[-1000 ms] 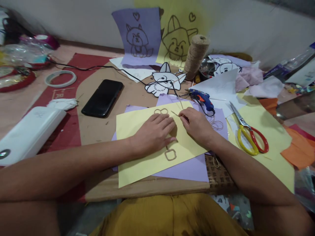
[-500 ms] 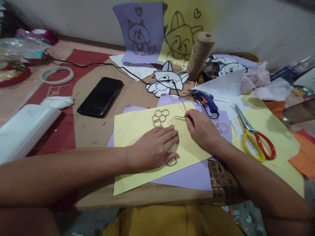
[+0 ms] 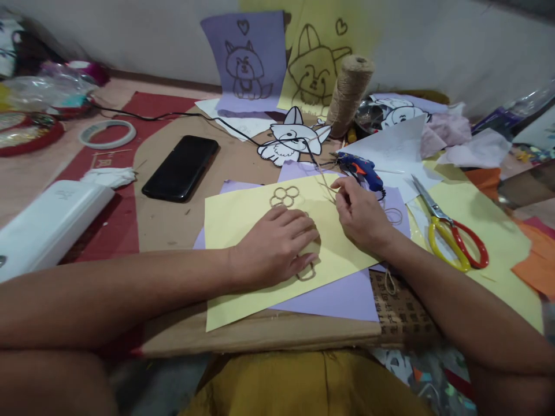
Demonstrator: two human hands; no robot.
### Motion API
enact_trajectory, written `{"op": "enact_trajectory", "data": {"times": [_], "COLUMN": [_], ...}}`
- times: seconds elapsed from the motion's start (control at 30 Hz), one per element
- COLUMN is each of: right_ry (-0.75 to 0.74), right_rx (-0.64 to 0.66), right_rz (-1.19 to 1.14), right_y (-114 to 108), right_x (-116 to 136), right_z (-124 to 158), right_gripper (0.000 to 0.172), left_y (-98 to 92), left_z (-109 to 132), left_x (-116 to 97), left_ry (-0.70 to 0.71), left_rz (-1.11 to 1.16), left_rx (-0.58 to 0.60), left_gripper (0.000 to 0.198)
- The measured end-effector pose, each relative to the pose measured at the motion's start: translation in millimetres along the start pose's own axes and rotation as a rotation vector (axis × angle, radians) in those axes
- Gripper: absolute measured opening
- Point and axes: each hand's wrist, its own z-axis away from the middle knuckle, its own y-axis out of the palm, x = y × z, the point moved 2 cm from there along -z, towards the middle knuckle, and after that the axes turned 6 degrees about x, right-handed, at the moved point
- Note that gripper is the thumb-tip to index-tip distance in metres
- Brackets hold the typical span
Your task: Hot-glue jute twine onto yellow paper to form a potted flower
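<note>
Black rectangular phone (image 3: 181, 167) lies flat; left of it, white ring-shaped tape roll (image 3: 130, 136) and long white plastic case (image 3: 56, 222). Purple paper sheet (image 3: 245, 66) with dark-outlined animal stands upright by the pale wall (image 3: 151, 34). Crumpled pale-pink material (image 3: 444, 133) and orange sheet (image 3: 537, 263) at right.

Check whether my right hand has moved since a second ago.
Yes. Judged against the black phone, your right hand has shifted to the right, away from it, and closer to the blue glue gun.

Room right of phone (image 3: 180, 169); glue gun (image 3: 363, 167) crowds right hand (image 3: 362, 214).
</note>
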Motion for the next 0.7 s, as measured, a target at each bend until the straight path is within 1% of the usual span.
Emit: {"op": "enact_trajectory", "data": {"times": [0.07,0.13,0.17,0.23,0.33,0.4,0.47,0.5,0.57,0.63,0.7], "right_ry": [-0.038,-0.058,-0.054,-0.021,0.025,0.014,-0.011,-0.026,-0.046,-0.035,0.035], "right_rx": [0.028,0.041,0.04,0.027,0.034,0.083,0.164,0.204,0.258,0.262,0.231], "right_rz": [0.0,0.004,0.008,0.015,0.008,-0.008,-0.004,0.013,0.068,0.153,0.247], "right_y": [3.8,4.0,2.7,-1.6,-7.5,-8.1,-5.7,-4.0,-1.0,-0.1,-1.9], "right_x": [-1.3,-1.5,-1.4,-1.1,-0.3,0.4,0.4,-0.1,-2.6,-7.6,-15.0], "right_z": [-0.1,-0.5,-0.8,-1.9,-4.2,-5.7,-6.6,-6.8,-7.0,-7.7,-9.2], "right_gripper": [0.019,0.018,0.02,0.025,0.03,0.029,0.025,0.025,0.032,0.033,0.032], "left_y": [-3.0,-4.3,-3.7,0.2,6.0,6.9,6.2,5.7,4.8,4.0,3.4], "left_z": [-6.2,-13.0,-16.1,-21.3,-26.7,-29.4,-31.6,-32.5,-33.6,-34.6,-37.0], "left_x": [11.6,31.7,43.6,66.5,89.6,95.2,96.1,95.9,96.0,97.3,99.0], "left_ry": [-0.075,-0.218,-0.298,-0.417,-0.479,-0.49,-0.503,-0.511,-0.533,-0.555,-0.556], "left_rz": [0.071,0.102,0.074,0.023,0.031,0.036,0.054,0.07,0.116,0.161,0.185], "left_rx": [-0.043,-0.139,-0.163,-0.135,-0.054,-0.033,-0.025,-0.017,-0.002,0.001,-0.004], "left_gripper": [0.025,0.027,0.028,0.03,0.024,0.024,0.023,0.022,0.02,0.017,0.015]}}
